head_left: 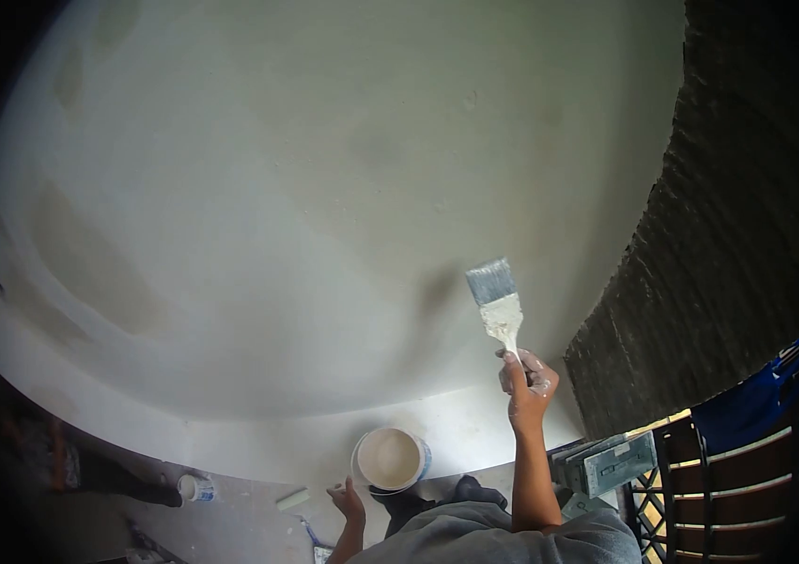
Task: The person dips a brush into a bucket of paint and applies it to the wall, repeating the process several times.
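Note:
My right hand (pixel 529 383) is closed around the handle of a flat paint brush (pixel 503 305). The handle is coated in white, and the dark bristles point up in front of a pale, smooth wall (pixel 324 207). White smears mark my fingers. Lower down, my left hand (pixel 349 500) is beside a white bucket (pixel 391 459), its thumb and a finger apart; I see nothing held in it. The bucket contains a pale, creamy substance and overlaps the white ledge (pixel 456 414) in view. What supports its base is hidden.
A rough dark surface (pixel 690 244) borders the wall at right. Grey cases (pixel 611 465) are stacked near my right elbow, beside a metal railing (pixel 766 489) with blue cloth (pixel 747 409). A smaller tub (pixel 196 489) and a pale block (pixel 292 499) lie at lower left.

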The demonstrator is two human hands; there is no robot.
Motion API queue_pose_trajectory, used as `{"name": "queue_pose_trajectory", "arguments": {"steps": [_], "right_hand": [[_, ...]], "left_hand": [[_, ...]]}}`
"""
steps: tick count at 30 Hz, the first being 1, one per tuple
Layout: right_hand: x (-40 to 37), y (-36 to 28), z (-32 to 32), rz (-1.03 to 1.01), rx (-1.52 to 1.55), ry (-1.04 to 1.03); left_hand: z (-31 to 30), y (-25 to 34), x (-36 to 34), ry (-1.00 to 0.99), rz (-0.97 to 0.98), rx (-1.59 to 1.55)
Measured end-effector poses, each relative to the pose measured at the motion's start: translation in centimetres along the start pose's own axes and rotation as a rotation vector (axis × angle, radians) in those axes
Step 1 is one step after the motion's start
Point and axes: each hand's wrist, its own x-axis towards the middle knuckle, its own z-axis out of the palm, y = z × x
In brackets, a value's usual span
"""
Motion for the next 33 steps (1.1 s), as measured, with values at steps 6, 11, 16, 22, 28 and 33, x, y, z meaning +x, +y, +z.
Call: {"name": "queue_pose_trajectory", "arguments": {"steps": [6, 11, 16, 22, 28, 33], "right_hand": [[-1.4, 1.3, -0.7, 0.066, 0.022, 0.115], [-2.3, 2.0, -2.2, 0.082, -0.001, 0.208], [-2.7, 1.9, -4.6, 0.059, -0.026, 0.255], [-3.7, 1.8, -6.1, 0.115, -0.116, 0.120], [-4.9, 5.3, -5.2, 0.388, -0.383, -0.276], [-6.4, 11.6, -1.5, 0.414, -0.682, -0.827]], "left_hand": [[0.3, 11.3, 4.5, -0.007, 0.397, -0.081], [2.8, 26.5, 3.6, -0.382, 0.571, -0.250], [6.2, 31.1, -0.8, -0.579, 0.668, -0.335], [4.9, 26.5, -1.8, -0.675, 0.748, -0.021], [-2.9, 17.5, 1.4, -0.504, 0.580, 0.110], [-10.3, 10.2, 0.9, -0.343, 0.360, 0.049]]}}
